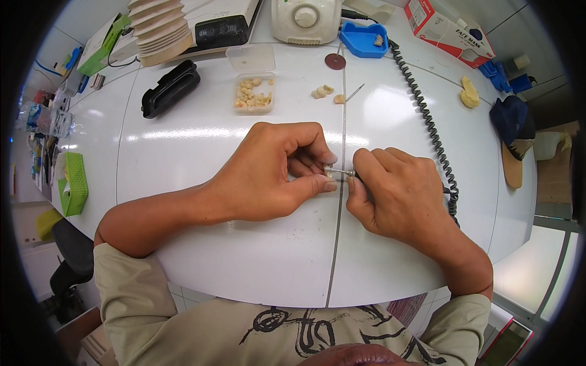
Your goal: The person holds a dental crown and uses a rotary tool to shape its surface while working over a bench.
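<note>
My left hand (262, 174) pinches a small pale, tooth-like piece (328, 171) between thumb and fingertips; the fingers partly cover it. In my right hand (397, 189) is a rotary handpiece, its body mostly hidden by the fingers. Its thin metal bur (342, 172) points left and meets or nearly meets the small piece; I cannot tell which. A black coiled cord (421, 97) runs behind the right hand. Beyond the hands, a clear plastic box (254, 111) with its lid raised holds several tooth-like pieces. More such pieces (320, 93) lie loose to its right.
Near the loose pieces are a pointed metal tool (356, 91) and a brown disc (335, 61). At the back stand a control unit (305, 18), blue tray (366, 53) and mask box (448, 36). A black case (171, 88), ribbed hose (160, 30) and green basket (74, 183) sit left; a cap (513, 128) right.
</note>
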`<state>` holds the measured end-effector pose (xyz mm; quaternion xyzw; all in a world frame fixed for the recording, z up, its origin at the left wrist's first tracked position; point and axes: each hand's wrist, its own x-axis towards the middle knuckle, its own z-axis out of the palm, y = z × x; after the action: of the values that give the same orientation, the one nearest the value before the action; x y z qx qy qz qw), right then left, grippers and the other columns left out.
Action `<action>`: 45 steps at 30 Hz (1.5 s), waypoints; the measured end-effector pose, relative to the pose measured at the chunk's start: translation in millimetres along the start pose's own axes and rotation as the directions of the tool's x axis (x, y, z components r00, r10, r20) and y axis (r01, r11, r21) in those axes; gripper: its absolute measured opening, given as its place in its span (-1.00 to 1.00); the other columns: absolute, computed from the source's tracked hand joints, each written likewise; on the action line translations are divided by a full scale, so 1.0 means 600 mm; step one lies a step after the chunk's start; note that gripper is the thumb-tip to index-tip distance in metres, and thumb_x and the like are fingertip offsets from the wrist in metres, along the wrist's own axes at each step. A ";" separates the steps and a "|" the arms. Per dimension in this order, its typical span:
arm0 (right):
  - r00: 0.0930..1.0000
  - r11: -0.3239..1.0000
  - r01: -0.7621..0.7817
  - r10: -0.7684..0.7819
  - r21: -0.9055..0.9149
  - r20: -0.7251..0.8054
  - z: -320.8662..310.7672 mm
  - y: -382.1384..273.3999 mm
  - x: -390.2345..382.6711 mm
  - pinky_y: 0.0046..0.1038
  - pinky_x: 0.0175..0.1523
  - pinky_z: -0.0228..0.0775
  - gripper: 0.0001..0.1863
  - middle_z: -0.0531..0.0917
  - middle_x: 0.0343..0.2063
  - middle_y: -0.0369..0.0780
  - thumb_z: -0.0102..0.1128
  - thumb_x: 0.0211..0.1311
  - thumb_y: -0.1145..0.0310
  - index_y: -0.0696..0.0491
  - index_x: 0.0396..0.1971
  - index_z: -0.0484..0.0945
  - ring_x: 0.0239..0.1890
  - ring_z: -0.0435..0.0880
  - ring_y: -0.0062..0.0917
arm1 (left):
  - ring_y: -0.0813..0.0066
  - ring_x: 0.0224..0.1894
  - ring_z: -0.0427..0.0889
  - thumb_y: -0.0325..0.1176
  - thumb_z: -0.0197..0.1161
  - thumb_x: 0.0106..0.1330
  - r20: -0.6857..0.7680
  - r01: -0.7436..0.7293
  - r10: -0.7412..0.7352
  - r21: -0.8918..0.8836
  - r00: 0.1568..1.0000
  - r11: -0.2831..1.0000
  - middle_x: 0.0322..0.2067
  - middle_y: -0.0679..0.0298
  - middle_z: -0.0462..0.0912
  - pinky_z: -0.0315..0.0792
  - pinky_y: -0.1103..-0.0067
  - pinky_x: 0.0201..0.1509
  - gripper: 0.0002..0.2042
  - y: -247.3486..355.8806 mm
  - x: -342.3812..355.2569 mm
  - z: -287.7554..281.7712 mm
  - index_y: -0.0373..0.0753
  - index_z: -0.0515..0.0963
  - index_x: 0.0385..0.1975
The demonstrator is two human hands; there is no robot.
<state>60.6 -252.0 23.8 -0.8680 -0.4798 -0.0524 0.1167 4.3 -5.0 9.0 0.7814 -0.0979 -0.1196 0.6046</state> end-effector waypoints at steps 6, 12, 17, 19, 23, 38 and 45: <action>1.000 1.000 0.002 -0.001 0.002 -0.004 0.001 0.001 0.000 -0.28 -0.57 0.43 -0.77 0.56 -0.65 -0.28 0.41 0.27 0.25 0.01 -0.43 0.54 -0.61 0.65 -0.39 | 0.58 -0.11 0.81 -0.56 0.55 0.36 -0.001 0.004 -0.004 0.002 1.000 1.000 -0.11 0.14 0.76 0.71 0.65 -0.02 -0.77 0.000 -0.001 0.000 -0.39 0.58 -0.16; 1.000 1.000 0.002 -0.002 0.003 -0.001 0.000 0.000 -0.001 -0.28 -0.56 0.44 -0.78 0.57 -0.64 -0.27 0.41 0.27 0.25 0.01 -0.42 0.55 -0.60 0.66 -0.38 | 0.59 -0.11 0.80 -0.57 0.55 0.35 -0.003 0.003 -0.003 0.005 1.000 1.000 -0.10 0.14 0.76 0.72 0.65 -0.01 -0.77 0.000 0.001 0.001 -0.39 0.59 -0.16; 0.997 0.999 -0.026 0.023 0.047 0.067 -0.013 -0.001 -0.001 -0.21 -0.50 0.48 -0.78 0.61 -0.59 -0.22 0.40 0.29 0.25 0.04 -0.37 0.55 -0.53 0.70 -0.31 | 0.59 -0.11 0.80 -0.58 0.54 0.36 -0.006 -0.004 0.004 0.014 1.000 1.000 -0.09 0.13 0.76 0.72 0.65 -0.01 -0.78 -0.001 0.000 0.001 -0.39 0.58 -0.15; 0.986 0.996 -0.041 0.028 0.076 0.164 -0.025 -0.001 0.000 -0.15 -0.41 0.51 -0.75 0.66 -0.51 -0.16 0.38 0.30 0.24 0.08 -0.32 0.53 -0.44 0.74 -0.25 | 0.59 -0.11 0.80 -0.59 0.53 0.36 -0.004 0.014 -0.015 -0.015 1.000 1.000 -0.09 0.13 0.76 0.71 0.65 -0.01 -0.78 -0.002 0.000 0.001 -0.39 0.58 -0.15; 0.975 0.992 -0.061 0.035 0.112 0.220 -0.029 0.006 0.001 -0.11 -0.34 0.54 -0.71 0.69 -0.46 -0.10 0.40 0.35 0.24 0.11 -0.29 0.50 -0.36 0.76 -0.17 | 0.59 -0.11 0.80 -0.59 0.53 0.36 0.001 0.022 -0.022 -0.014 1.000 1.000 -0.08 0.13 0.76 0.70 0.65 -0.01 -0.78 0.001 -0.001 0.000 -0.39 0.58 -0.15; 0.978 0.997 -0.025 0.007 0.080 0.211 -0.020 0.007 -0.001 -0.11 -0.33 0.53 -0.67 0.70 -0.43 -0.09 0.37 0.50 0.18 0.11 -0.29 0.48 -0.32 0.77 -0.15 | 0.58 -0.10 0.80 -0.58 0.53 0.37 0.005 0.027 -0.027 -0.016 1.000 1.000 -0.08 0.13 0.76 0.72 0.65 -0.01 -0.78 0.000 0.000 -0.001 -0.39 0.58 -0.15; 0.978 0.997 -0.018 0.002 0.076 0.210 -0.020 0.007 0.000 -0.14 -0.37 0.51 -0.67 0.70 -0.45 -0.10 0.37 0.51 0.18 0.10 -0.30 0.49 -0.36 0.76 -0.18 | 0.59 -0.09 0.80 -0.59 0.53 0.36 0.001 0.014 -0.014 0.008 1.000 1.000 -0.08 0.12 0.76 0.71 0.66 -0.01 -0.77 0.001 0.000 0.000 -0.39 0.57 -0.14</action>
<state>64.6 -257.0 34.7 -0.8660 -0.4867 0.0584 0.0992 4.4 -5.2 9.3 0.7844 -0.0931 -0.1240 0.6005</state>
